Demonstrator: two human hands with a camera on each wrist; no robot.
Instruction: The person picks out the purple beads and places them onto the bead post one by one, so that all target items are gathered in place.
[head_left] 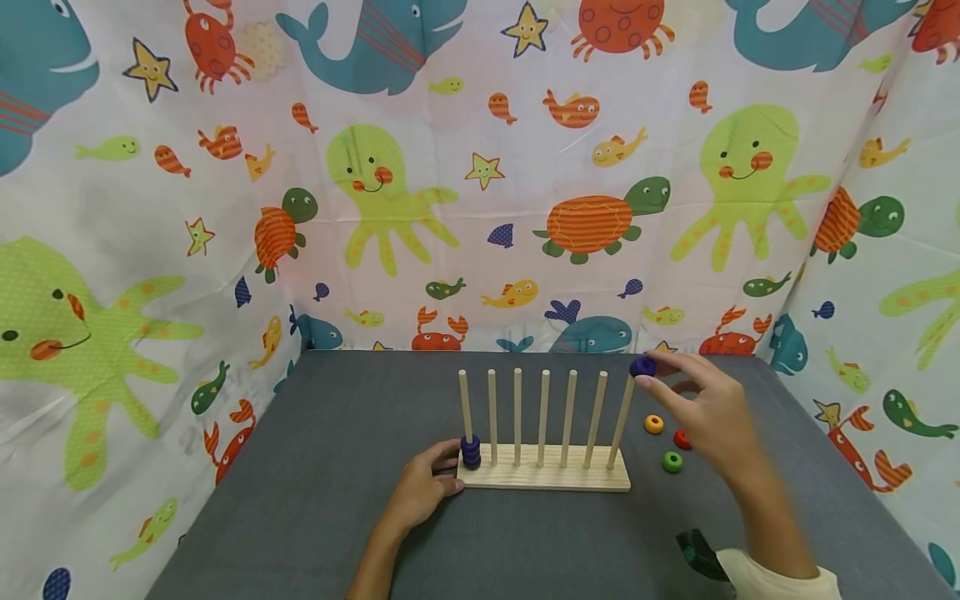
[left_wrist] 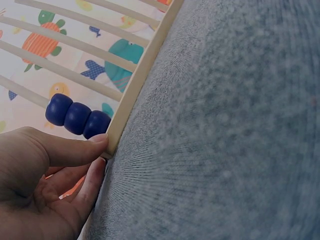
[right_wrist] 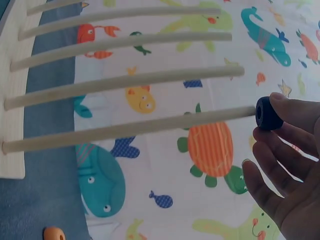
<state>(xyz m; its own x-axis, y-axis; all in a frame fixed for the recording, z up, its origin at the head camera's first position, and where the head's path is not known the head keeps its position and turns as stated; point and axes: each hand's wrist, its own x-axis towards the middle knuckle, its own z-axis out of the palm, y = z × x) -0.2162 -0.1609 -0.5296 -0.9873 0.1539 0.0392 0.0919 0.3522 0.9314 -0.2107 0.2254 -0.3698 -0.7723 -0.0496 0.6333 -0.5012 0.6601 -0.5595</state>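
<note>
A pale wooden base [head_left: 543,479] with a row of several upright pegs stands on the table. My left hand [head_left: 422,487] grips the base's left end, its thumb [left_wrist: 85,150] on the edge. Three dark blue beads [left_wrist: 77,117] are stacked at the bottom of the leftmost peg [head_left: 466,404]. Between thumb and fingers, my right hand [head_left: 708,408] pinches another dark blue bead [right_wrist: 268,114] at the top of the rightmost peg [right_wrist: 135,131]. The bead's hole faces the peg tip; whether the tip has entered it, I cannot tell.
On the grey table [head_left: 337,433], right of the base, lie an orange bead [head_left: 654,424], a red bead [head_left: 682,439] partly hidden by my right hand, and a green bead [head_left: 672,462]. A curtain [head_left: 480,250] printed with sea animals hangs behind and at both sides.
</note>
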